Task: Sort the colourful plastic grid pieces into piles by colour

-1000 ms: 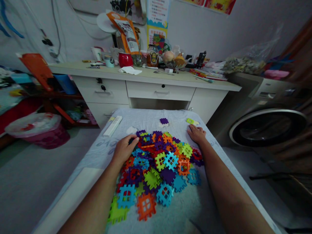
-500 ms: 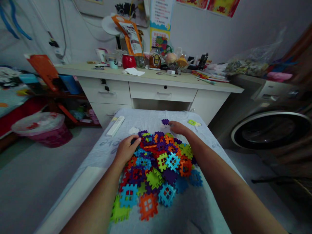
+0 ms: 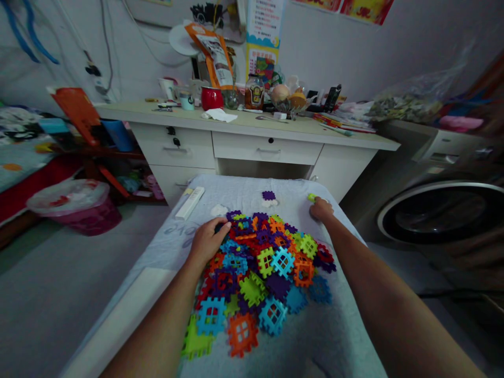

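Note:
A heap of plastic interlocking building pieces in purple, lime green, orange, blue and red lies on the cloth-covered table; several have window cut-outs. My left hand rests at the heap's upper left edge, thumb and fingers closed round a dark blue interlocking piece, mostly hidden. My right hand reaches to the table's far right, its curled fingers on a lime green interlocking piece, partly covered by the hand. A purple square interlocking piece lies by itself beyond the heap.
A long white box lies at the table's far left. Behind stands a white desk with jars and a red pot. A washing machine is at right, a lined pink bin at left.
My right hand has left the purple piece, which now lies on the cloth, and moved right to the lime green piece. My left hand stays at the heap's edge.

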A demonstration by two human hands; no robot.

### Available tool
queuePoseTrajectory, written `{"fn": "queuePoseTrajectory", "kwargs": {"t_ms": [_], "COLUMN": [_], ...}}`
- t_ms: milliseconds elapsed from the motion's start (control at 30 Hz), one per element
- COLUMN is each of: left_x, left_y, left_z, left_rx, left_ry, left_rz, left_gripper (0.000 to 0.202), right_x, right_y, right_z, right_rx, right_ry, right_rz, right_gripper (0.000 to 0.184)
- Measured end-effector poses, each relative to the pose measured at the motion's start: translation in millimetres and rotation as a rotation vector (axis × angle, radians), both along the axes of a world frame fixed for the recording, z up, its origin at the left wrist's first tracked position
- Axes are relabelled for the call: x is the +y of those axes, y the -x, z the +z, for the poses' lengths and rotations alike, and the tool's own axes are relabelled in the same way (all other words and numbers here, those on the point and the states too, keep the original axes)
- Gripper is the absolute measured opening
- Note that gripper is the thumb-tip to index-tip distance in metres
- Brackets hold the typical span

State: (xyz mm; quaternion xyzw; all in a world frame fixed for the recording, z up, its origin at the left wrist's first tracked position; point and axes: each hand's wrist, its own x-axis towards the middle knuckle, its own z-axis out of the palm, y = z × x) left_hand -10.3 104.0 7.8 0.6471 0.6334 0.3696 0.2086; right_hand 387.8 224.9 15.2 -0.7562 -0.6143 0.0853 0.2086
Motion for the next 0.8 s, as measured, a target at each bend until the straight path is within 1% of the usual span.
{"fn": "queuePoseTrajectory", "kwargs": {"t_ms": [100, 167, 267, 333, 367, 433, 500, 533, 600, 667, 733, 800], "left_x": [0, 0, -1, -1, -1, -1, 0, 0, 0, 0, 1, 1], "left_y": [0, -1, -1, -1, -1, 0, 0, -1, 0, 0, 0, 1], "left_z": [0.4, 0.8, 1.2, 1.0, 0.7, -0.2, -1.1, -1.5, -2.0, -2.4, -2.8, -3.4], "left_rx": [0.001, -0.005, -0.006, -0.01, -0.014, -0.02, -0.02, -0.018, -0.012, -0.01, -0.01, -0.008], "left_ry": [0.008, 0.011, 0.016, 0.018, 0.018, 0.013, 0.009, 0.007, 0.002, -0.004, -0.005, -0.003], "left_rz": [-0.002, -0.005, 0.001, 0.001, -0.004, -0.008, -0.01, -0.009, -0.004, -0.003, -0.006, -0.008], "left_gripper": [0.043, 0.043, 0.043, 0.043, 0.042, 0.042, 0.042, 0.042, 0.042, 0.042, 0.041, 0.041], "right_x": [-2, -6, -21, -39, -49, -70, -87, -94, -102, -104, -104, -103], "right_y": [-3, -2, 1, 3, 3, 5, 9, 11, 16, 20, 20, 16], "right_z": [-4.9, -3.9, 5.5, 16.3, 22.6, 36.0, 48.7, 54.2, 63.0, 68.1, 69.9, 68.2], "right_rx": [-0.013, 0.007, 0.115, 0.235, 0.296, 0.385, 0.388, 0.362, 0.299, 0.265, 0.289, 0.381], "right_ry": [0.032, 0.028, 0.011, 0.046, 0.088, 0.22, 0.359, 0.41, 0.463, 0.473, 0.486, 0.493], "right_rz": [-0.069, -0.058, -0.015, 0.085, 0.17, 0.389, 0.569, 0.621, 0.663, 0.672, 0.68, 0.682], "right_gripper": [0.048, 0.053, 0.056, 0.049, 0.043, 0.035, 0.033, 0.032, 0.028, 0.021, 0.017, 0.019]}}
